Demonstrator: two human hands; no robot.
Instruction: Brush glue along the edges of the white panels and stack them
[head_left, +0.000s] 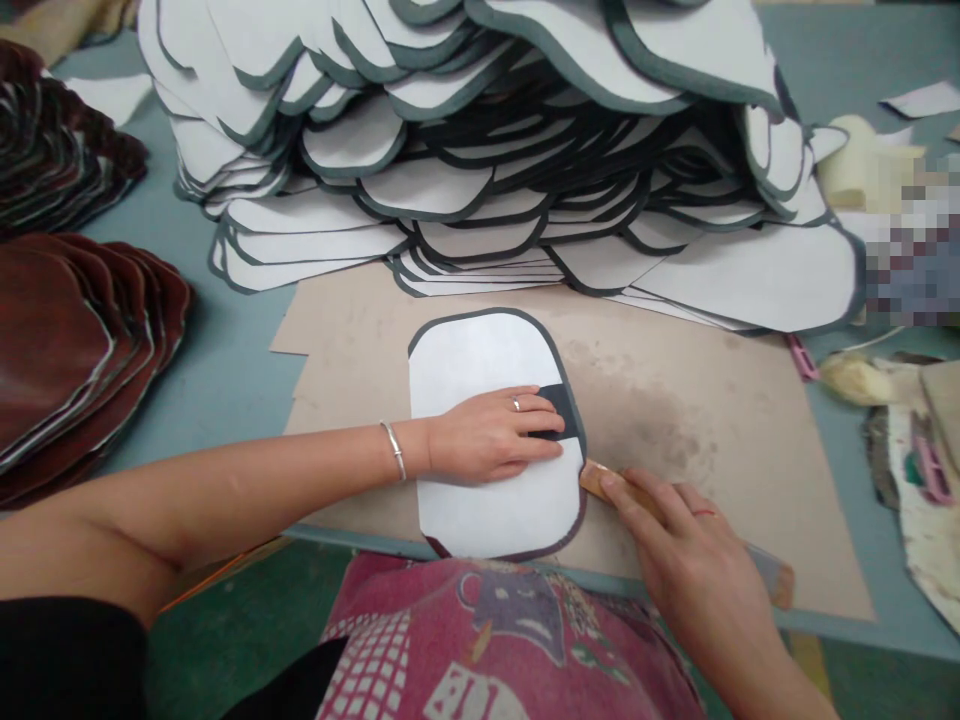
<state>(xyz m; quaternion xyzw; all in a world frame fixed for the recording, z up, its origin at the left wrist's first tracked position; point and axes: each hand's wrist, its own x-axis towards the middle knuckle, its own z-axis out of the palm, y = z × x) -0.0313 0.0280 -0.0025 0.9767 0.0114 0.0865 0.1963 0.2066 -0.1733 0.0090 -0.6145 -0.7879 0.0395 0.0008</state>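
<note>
A white rounded piece with a dark border [480, 370] lies flat on a brown cardboard sheet [675, 420] in front of me. My left hand [495, 435] rests palm down on it, fingers stretched flat, fingertips on a small dark patch [564, 400] at the piece's right edge. My right hand [675, 545] is closed round a wooden-handled tool [596, 478], whose tip touches the piece's right border just below the patch. The tool's far end [776, 580] sticks out behind the hand.
A tall heap of the same white, dark-edged pieces [487, 130] fills the back of the table. Stacks of dark red leather pieces [67, 350] lie at the left. A pale foam block [862, 165], rags and pink tools [930, 465] sit at the right.
</note>
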